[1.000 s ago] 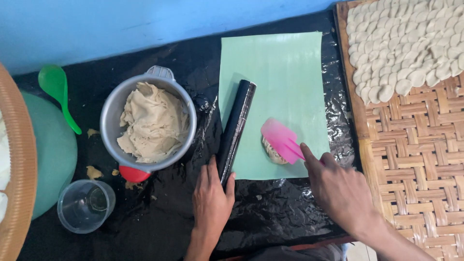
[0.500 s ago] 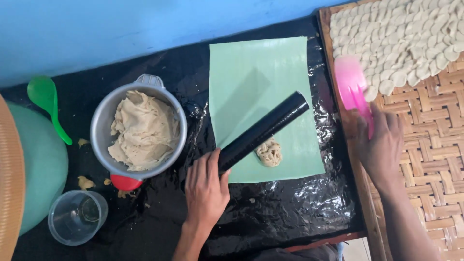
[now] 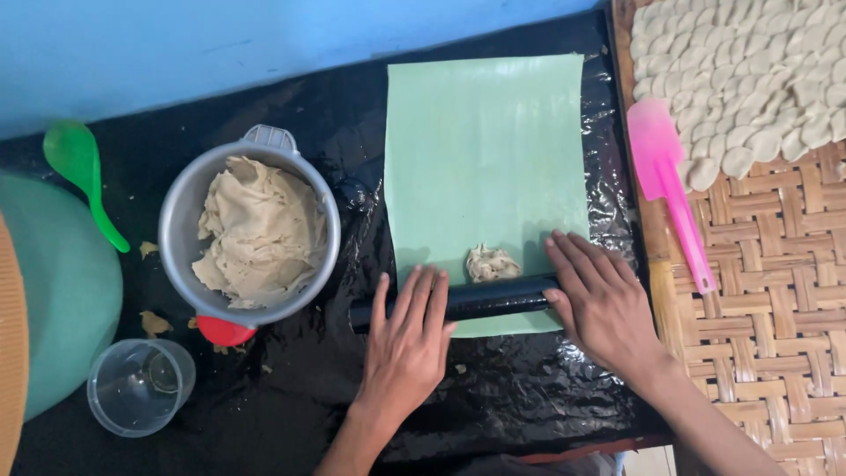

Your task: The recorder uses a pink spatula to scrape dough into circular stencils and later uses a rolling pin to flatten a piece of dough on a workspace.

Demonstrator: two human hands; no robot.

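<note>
Both flat palms, left hand and right hand, press my roller, fingers unclenched. Dough sits at twelve o'clock, touching it.

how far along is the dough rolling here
Done: many small flat pieces lie on the woven tray, and the pink spatula lies set aside on its edge. In hand: the left hand and right hand rest flat on the black rolling pin, just short of an unflattened dough lump on the green sheet. Left: that lump, plus plenty of dough in the metal pot.
</note>
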